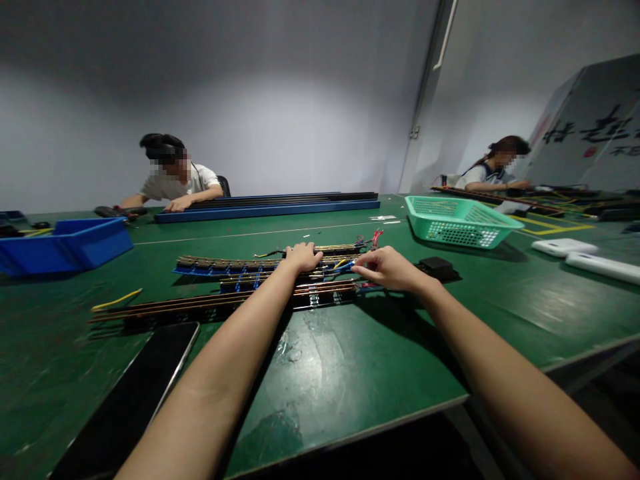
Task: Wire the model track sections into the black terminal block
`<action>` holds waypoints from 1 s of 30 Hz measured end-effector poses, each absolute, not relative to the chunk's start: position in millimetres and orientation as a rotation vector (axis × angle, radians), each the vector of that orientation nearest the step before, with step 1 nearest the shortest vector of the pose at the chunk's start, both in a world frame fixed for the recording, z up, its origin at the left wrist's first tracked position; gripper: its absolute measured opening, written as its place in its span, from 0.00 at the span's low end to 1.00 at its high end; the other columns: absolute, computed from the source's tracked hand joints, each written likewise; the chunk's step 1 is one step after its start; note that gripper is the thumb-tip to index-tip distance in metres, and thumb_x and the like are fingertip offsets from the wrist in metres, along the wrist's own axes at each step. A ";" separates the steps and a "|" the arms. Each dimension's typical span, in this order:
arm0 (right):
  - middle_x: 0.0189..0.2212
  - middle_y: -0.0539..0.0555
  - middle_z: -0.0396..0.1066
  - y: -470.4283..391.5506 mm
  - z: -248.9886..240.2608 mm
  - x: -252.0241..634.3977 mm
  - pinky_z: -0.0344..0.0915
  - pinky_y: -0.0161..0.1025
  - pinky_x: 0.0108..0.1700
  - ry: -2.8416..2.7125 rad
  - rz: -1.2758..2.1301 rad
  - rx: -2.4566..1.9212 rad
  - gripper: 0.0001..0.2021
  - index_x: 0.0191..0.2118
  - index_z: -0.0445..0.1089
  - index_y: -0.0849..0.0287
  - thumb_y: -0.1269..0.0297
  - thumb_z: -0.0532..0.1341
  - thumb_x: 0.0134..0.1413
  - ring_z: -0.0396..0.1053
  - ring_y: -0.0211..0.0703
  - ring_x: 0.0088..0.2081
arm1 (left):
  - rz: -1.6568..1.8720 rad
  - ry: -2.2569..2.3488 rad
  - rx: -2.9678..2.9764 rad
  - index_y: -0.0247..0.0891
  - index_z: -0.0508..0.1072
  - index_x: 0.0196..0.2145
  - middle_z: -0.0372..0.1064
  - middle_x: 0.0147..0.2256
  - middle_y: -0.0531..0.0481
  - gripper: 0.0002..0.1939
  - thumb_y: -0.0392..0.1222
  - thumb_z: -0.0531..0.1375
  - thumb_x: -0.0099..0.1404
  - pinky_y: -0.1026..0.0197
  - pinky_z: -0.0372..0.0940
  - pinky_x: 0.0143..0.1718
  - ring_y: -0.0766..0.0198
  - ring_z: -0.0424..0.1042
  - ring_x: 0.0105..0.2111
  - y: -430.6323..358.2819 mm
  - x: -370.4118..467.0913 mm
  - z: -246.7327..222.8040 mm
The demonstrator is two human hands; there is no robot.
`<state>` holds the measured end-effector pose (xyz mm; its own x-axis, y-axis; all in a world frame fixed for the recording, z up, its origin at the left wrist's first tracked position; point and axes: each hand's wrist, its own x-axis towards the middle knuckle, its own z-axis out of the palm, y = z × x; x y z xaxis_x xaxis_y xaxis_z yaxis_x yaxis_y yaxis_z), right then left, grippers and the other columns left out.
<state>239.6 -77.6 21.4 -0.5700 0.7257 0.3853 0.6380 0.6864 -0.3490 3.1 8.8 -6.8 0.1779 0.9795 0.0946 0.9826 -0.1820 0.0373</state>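
Note:
Several long, narrow strips (225, 303) with copper-coloured rails and black and blue holders lie side by side on the green table. My left hand (301, 259) rests across the farther strips, its fingers and thumb apart and pressing on them from above. At the right ends of the strips, my right hand (384, 269) is closed in a pinch at the blue and yellow wires (342, 265). Its fingertips partly hide what is between them. Red wires (376, 237) stick up just beyond that hand. A black block (437, 268) lies to the right of my right wrist.
A blue bin (95, 238) is at left, a green basket (467, 230) at right. A dark phone-like slab (135, 393) lies beside my left forearm. White devices (603, 265) sit far right. Two people work across the table, one behind long blue channels (270, 211). The table edge (380, 437) runs close in front.

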 end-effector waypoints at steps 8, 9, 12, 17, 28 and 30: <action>0.29 0.54 0.74 -74.4 40.7 257.5 0.64 0.37 0.28 -1.582 0.251 -0.995 0.15 0.38 0.74 0.58 0.50 0.63 0.54 0.69 0.41 0.27 | -0.145 -1.986 -2.397 0.39 0.65 0.58 0.65 0.58 0.36 0.29 0.58 0.43 0.70 0.42 0.55 0.56 0.46 0.64 0.58 7.7 2.3 -5.3; 0.29 0.54 0.73 -73.9 43.4 260.7 0.64 0.37 0.26 -1.467 0.278 -0.956 0.16 0.39 0.74 0.57 0.49 0.63 0.54 0.68 0.41 0.26 | -0.148 -1.985 -2.399 0.39 0.65 0.58 0.65 0.58 0.36 0.29 0.58 0.43 0.70 0.42 0.55 0.56 0.46 0.64 0.57 7.7 2.3 -5.3; 0.29 0.54 0.72 -72.9 47.4 266.4 0.59 0.35 0.20 -1.273 0.301 -0.868 0.17 0.42 0.73 0.55 0.48 0.63 0.53 0.64 0.37 0.22 | -0.142 -1.987 -2.400 0.39 0.65 0.58 0.66 0.58 0.36 0.29 0.58 0.43 0.70 0.41 0.56 0.56 0.46 0.64 0.57 7.7 2.6 -5.1; 0.31 0.53 0.71 -62.3 39.2 265.4 0.57 0.34 0.19 -1.255 0.257 -0.859 0.16 0.43 0.71 0.54 0.50 0.63 0.53 0.63 0.35 0.22 | -0.124 -2.003 -2.387 0.39 0.64 0.58 0.64 0.59 0.36 0.29 0.58 0.43 0.71 0.42 0.55 0.57 0.47 0.63 0.58 6.0 3.4 -3.6; 0.34 0.50 0.69 -31.8 22.2 263.5 0.60 0.31 0.15 -1.473 0.521 -0.831 0.17 0.48 0.63 0.55 0.55 0.59 0.55 0.60 0.31 0.19 | -0.147 -1.988 -2.398 0.39 0.66 0.57 0.65 0.58 0.37 0.27 0.57 0.44 0.71 0.42 0.56 0.57 0.47 0.64 0.57 5.4 3.3 -3.1; 0.35 0.51 0.69 -28.9 19.5 264.8 0.60 0.30 0.16 -1.495 0.518 -0.841 0.18 0.49 0.63 0.56 0.57 0.60 0.53 0.64 0.34 0.23 | -0.142 -1.991 -2.400 0.39 0.66 0.57 0.65 0.58 0.37 0.27 0.58 0.44 0.71 0.43 0.56 0.57 0.47 0.64 0.57 5.0 3.5 -2.7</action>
<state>264.8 -28.9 19.5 0.0497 0.7593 0.6488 0.1956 0.6296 -0.7519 3.5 5.0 -2.7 0.1822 0.9798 0.0825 0.9816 -0.1861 0.0426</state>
